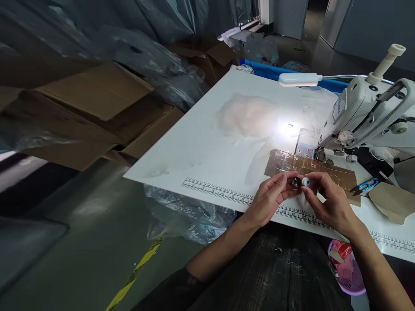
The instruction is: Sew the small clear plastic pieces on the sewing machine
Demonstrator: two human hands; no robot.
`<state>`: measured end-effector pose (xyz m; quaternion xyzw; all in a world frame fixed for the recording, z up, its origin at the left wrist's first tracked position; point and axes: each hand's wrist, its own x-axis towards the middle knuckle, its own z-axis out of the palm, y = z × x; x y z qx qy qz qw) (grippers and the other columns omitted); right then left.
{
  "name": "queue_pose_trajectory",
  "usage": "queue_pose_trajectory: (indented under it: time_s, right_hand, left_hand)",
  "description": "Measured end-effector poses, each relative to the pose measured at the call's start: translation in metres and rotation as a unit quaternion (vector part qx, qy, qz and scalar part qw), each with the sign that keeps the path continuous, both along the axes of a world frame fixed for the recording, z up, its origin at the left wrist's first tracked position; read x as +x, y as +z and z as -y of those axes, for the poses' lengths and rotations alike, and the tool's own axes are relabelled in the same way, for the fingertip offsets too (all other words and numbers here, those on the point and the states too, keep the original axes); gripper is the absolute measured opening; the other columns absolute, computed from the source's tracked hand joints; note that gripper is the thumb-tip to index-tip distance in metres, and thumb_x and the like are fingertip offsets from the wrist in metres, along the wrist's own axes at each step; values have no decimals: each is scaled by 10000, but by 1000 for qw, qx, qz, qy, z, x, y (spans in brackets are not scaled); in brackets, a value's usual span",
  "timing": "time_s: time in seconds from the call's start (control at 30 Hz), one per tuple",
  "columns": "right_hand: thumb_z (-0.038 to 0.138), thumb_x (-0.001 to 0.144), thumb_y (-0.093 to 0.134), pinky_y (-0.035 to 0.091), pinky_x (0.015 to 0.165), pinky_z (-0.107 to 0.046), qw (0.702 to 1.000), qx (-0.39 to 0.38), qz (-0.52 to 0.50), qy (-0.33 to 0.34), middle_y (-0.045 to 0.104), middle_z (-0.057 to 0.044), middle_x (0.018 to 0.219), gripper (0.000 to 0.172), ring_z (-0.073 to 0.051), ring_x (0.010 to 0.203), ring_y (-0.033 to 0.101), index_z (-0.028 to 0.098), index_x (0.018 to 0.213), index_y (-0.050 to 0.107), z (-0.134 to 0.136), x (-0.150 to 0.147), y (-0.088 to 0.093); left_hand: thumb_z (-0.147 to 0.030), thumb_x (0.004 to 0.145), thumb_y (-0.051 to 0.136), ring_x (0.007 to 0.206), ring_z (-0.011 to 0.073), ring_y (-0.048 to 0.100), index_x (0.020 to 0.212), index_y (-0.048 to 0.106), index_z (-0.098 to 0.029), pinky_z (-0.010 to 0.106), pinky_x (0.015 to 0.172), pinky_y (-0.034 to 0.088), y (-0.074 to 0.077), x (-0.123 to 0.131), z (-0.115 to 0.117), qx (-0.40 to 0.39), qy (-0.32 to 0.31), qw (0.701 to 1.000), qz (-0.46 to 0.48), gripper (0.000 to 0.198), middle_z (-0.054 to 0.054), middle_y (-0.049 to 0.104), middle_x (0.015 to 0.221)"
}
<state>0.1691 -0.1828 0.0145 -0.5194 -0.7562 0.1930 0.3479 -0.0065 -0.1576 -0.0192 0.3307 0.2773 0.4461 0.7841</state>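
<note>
Above the front edge of the white sewing table, my left hand [271, 194] pinches a small shiny metal bobbin case [296, 182]. Close against it, my right hand [330, 198] holds a bobbin wound with white thread [306, 182] between thumb and fingers. The two pieces are side by side, and I cannot tell whether they touch. Just beyond my hands lies a taped brown cardboard strip [337, 172]. Behind that stands a white sewing machine [356, 103], its needle area lit by a lamp.
Blue thread snips [366, 185] and a brown paper piece [394, 201] lie to the right. A ruler scale [217, 190] runs along the table's front edge. The lamp [300, 79] overhangs the table. Cardboard boxes [97, 90] stand left; a purple basket [355, 287] sits below.
</note>
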Motion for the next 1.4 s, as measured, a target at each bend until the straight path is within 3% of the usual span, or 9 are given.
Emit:
queue_pose_trajectory:
  time_s: [0.5,0.63,0.73,0.83,0.93,1.07,1.2,1.3,1.4]
  right_hand:
    - [320,979,501,491,581,-256,997,53,48,-43,657,-23,821,254,-127,619,589,219,1206,555,18,-3,-12]
    - [374,978,509,476,587,-269,987,83,106,-82,654,-42,795,248,-148,651,611,196,1097,634,14,4,-19]
    - [389,975,506,463,586,-279,972,111,173,-118,671,-74,829,280,-181,723,631,187,1078,672,6,4,-26]
    - [371,959,525,503,656,-326,961,93,225,-129,680,-110,871,276,-237,831,628,192,1084,693,1,0,-32]
    - [389,937,557,544,784,-419,964,62,228,-121,680,-145,975,356,-279,927,614,170,1197,662,1,2,-31]
    - [320,979,454,547,899,-397,974,70,165,-135,656,-154,1130,397,-237,1051,616,157,1312,596,9,40,-17]
    - [160,865,495,488,997,-487,947,45,282,-144,660,-175,1225,424,-294,1120,614,123,1259,648,22,109,-8]
    - [165,862,493,537,883,-403,930,8,353,-101,729,-140,1104,339,-270,1027,672,149,1109,724,22,145,-12]
    - [188,902,446,522,768,-365,909,37,404,-94,759,-109,973,314,-250,894,695,183,1014,739,15,147,-10]
  left_hand:
    - [-537,851,705,935,178,692,1013,700,-156,320,866,574,2,0,1,22,-17,1000,9,414,91,725,1054]
    - [-421,844,730,929,167,683,1041,683,-155,302,840,570,2,0,1,51,-19,998,-29,334,97,712,1099]
    - [-304,802,764,1008,184,673,1077,653,-151,315,896,560,-1,1,1,92,19,992,-79,333,98,696,1142]
    - [-285,801,762,1012,174,683,1091,636,-159,314,940,555,-2,2,3,111,45,987,-111,340,82,687,1161]
    - [-305,820,750,1012,174,683,1106,630,-160,311,937,565,-2,2,4,134,29,981,-138,343,72,689,1135]
    - [-302,826,738,979,162,673,1120,636,-162,298,902,576,-1,1,4,162,-5,972,-167,341,68,688,1111]
    - [-240,823,712,946,121,643,1089,656,-165,247,896,553,-2,2,5,197,1,962,-191,283,60,667,1111]
    - [-220,818,690,926,122,632,1061,666,-157,248,874,549,-4,4,5,224,5,953,-202,252,64,650,1089]
    - [-216,825,673,877,121,623,1072,652,-156,253,831,555,-6,5,6,228,2,952,-203,255,62,661,1024]
